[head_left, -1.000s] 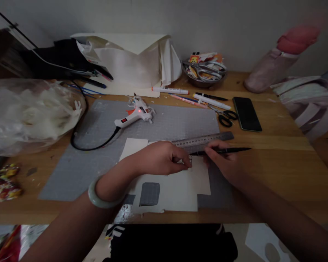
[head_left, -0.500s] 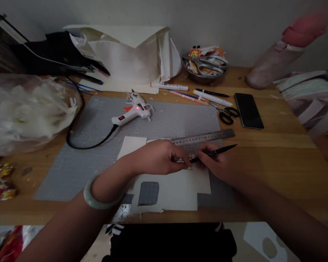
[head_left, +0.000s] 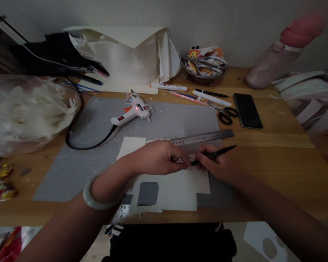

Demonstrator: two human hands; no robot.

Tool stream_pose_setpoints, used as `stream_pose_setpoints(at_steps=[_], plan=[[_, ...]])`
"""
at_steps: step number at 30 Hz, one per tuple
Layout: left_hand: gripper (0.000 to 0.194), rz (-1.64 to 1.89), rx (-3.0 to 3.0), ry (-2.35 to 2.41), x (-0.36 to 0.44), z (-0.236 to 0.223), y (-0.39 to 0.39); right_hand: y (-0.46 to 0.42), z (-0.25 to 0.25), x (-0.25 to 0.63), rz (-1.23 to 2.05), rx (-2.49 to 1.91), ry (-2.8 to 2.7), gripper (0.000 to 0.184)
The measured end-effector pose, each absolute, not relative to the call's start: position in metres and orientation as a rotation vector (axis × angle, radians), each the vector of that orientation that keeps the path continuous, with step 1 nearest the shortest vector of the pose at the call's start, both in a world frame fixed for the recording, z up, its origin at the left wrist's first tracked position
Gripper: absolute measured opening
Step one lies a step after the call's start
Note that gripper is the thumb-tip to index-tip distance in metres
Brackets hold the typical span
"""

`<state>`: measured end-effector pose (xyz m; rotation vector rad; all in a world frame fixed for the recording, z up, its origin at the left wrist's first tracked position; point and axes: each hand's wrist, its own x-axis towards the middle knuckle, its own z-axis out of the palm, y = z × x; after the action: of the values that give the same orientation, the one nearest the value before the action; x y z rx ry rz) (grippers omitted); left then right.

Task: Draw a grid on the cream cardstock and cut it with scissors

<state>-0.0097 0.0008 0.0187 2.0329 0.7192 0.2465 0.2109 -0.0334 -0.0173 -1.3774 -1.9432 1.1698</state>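
Observation:
My left hand lies curled on a cream paper sheet with cut-out holes, its fingertips pinching down a small drawn piece by the sheet's top edge. My right hand grips a black pen, whose tip touches the paper right beside my left fingertips. A steel ruler lies just behind both hands. All of this rests on a grey cutting mat on a wooden desk. A pale green bangle circles my left wrist.
A white glue gun with a red light and black cord sits on the mat's far side. Markers, pens, black scissors and a phone lie at the back right. A plastic bag fills the left; folded paper and a scissors bowl stand behind.
My right hand turned the pen from lying flat to a slanted writing grip and brought its tip down to the paper by my left fingertips. The left hand stayed put.

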Motion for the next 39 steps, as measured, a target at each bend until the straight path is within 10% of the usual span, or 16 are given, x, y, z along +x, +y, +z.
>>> stream_pose_setpoints(at_steps=[18,39], plan=[[0.018,0.240,2.044,0.677,-0.010,0.020,0.002,-0.051,-0.008,0.210,0.001,-0.424,-2.630,0.021],[0.018,0.251,2.058,0.671,-0.010,0.019,0.001,-0.052,-0.011,0.205,-0.089,-0.494,-2.670,0.031]])
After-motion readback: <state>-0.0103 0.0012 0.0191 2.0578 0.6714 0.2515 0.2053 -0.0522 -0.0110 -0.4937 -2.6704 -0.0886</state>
